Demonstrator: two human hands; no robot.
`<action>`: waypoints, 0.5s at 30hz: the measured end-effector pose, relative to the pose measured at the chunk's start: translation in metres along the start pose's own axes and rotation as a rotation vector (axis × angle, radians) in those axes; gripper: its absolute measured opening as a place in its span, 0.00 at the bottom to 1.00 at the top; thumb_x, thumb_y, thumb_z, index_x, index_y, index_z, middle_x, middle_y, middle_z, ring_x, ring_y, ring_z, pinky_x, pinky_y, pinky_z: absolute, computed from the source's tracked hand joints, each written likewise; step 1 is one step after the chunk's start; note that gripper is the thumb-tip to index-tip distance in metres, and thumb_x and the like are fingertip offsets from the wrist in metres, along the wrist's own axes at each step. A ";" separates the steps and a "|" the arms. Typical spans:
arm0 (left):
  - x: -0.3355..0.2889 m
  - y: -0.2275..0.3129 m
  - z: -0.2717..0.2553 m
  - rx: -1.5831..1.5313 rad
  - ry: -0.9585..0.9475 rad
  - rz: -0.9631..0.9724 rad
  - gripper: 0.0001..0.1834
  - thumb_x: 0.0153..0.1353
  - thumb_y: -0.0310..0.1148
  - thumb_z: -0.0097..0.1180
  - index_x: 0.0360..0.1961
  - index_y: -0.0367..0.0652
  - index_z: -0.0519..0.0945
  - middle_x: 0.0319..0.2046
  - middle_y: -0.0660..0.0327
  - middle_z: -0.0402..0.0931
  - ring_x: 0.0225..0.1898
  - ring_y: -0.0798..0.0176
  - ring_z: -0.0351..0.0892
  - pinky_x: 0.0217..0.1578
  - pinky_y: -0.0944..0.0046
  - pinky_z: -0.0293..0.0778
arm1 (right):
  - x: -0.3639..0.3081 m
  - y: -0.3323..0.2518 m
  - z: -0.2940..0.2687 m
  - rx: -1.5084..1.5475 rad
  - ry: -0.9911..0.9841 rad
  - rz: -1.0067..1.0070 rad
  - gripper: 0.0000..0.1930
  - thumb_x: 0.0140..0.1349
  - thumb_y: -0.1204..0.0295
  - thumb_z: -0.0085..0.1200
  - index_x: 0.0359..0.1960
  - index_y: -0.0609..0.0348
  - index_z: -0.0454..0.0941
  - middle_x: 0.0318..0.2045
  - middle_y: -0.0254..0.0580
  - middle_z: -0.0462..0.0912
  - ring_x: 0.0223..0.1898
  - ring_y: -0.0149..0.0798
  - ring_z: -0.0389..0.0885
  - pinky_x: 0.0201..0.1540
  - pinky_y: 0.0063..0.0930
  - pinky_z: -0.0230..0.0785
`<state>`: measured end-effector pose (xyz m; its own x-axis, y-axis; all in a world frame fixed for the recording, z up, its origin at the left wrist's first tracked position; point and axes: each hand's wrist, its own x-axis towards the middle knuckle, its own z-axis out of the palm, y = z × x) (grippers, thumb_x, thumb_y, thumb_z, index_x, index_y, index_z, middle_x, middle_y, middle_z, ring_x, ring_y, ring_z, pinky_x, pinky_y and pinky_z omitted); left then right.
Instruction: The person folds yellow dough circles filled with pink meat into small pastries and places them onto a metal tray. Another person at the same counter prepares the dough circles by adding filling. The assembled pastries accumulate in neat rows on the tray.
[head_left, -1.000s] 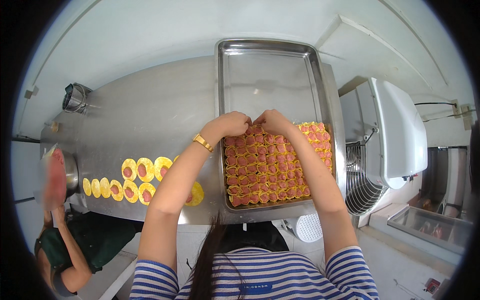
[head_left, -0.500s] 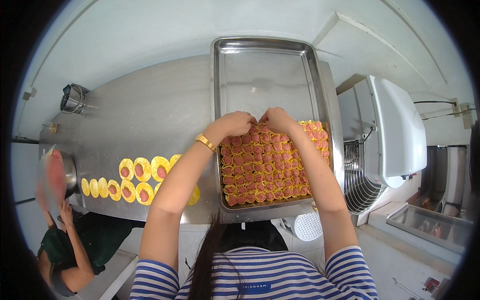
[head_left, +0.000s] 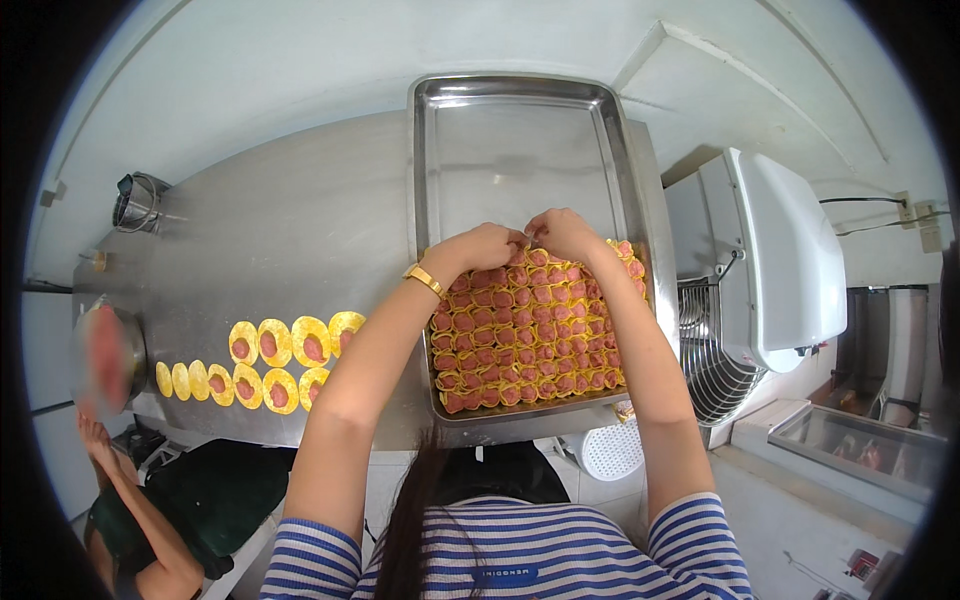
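My left hand [head_left: 492,246] and my right hand [head_left: 560,234] meet at the far row of open-topped dumplings [head_left: 540,330], yellow wrappers around pink meat filling. They stand packed in close rows in the near half of a steel tray [head_left: 425,170]. Both hands are closed, fingertips pinched together close to each other. What lies between the fingers is too small and covered to make out. Left of my left forearm, round yellow wrappers [head_left: 182,381] lie in two lines on the steel table [head_left: 290,200]; several carry a lump of pink filling [head_left: 277,395].
At the table's left end is a steel bowl [head_left: 135,345] of pink filling, with another person's hand [head_left: 95,440] below it. A small metal pail [head_left: 140,203] stands at the back left. Right of the tray are a white machine [head_left: 785,260] with a wire guard [head_left: 710,340].
My hands have shifted slightly to the right along the far row, still pinched together. The other person's hands have moved down, away from the bowl. The whole view has shifted a little.
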<state>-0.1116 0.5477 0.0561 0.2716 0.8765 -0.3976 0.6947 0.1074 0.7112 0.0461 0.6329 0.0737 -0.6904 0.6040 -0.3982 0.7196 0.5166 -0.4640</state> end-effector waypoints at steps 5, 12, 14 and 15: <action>0.003 0.000 -0.012 0.082 0.139 -0.072 0.15 0.54 0.32 0.52 0.43 0.42 0.80 0.38 0.50 0.80 0.41 0.49 0.78 0.43 0.56 0.74 | -0.006 0.001 -0.006 0.073 0.020 -0.014 0.15 0.50 0.76 0.48 0.39 0.56 0.82 0.36 0.50 0.82 0.42 0.48 0.80 0.48 0.36 0.70; 0.003 0.014 -0.017 0.213 0.103 -0.241 0.11 0.50 0.32 0.58 0.34 0.42 0.83 0.36 0.49 0.80 0.40 0.49 0.79 0.41 0.56 0.75 | -0.002 0.002 -0.004 0.077 -0.030 -0.051 0.14 0.53 0.76 0.47 0.41 0.58 0.81 0.35 0.51 0.82 0.37 0.46 0.81 0.43 0.34 0.72; 0.004 0.014 -0.016 0.228 0.113 -0.224 0.10 0.49 0.31 0.58 0.33 0.42 0.83 0.35 0.49 0.80 0.38 0.49 0.80 0.40 0.56 0.76 | 0.003 0.003 0.001 0.129 -0.059 -0.028 0.15 0.50 0.77 0.48 0.39 0.57 0.82 0.36 0.50 0.82 0.40 0.48 0.80 0.45 0.36 0.71; 0.006 0.013 -0.016 0.242 0.122 -0.220 0.10 0.48 0.31 0.58 0.32 0.42 0.83 0.34 0.49 0.80 0.37 0.50 0.80 0.39 0.57 0.76 | 0.005 0.004 0.003 0.140 -0.068 -0.064 0.15 0.50 0.77 0.47 0.39 0.57 0.82 0.36 0.49 0.82 0.40 0.48 0.80 0.45 0.37 0.71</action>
<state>-0.1113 0.5616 0.0724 0.0260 0.8959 -0.4434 0.8697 0.1984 0.4519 0.0454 0.6368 0.0674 -0.7412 0.5276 -0.4150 0.6600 0.4601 -0.5939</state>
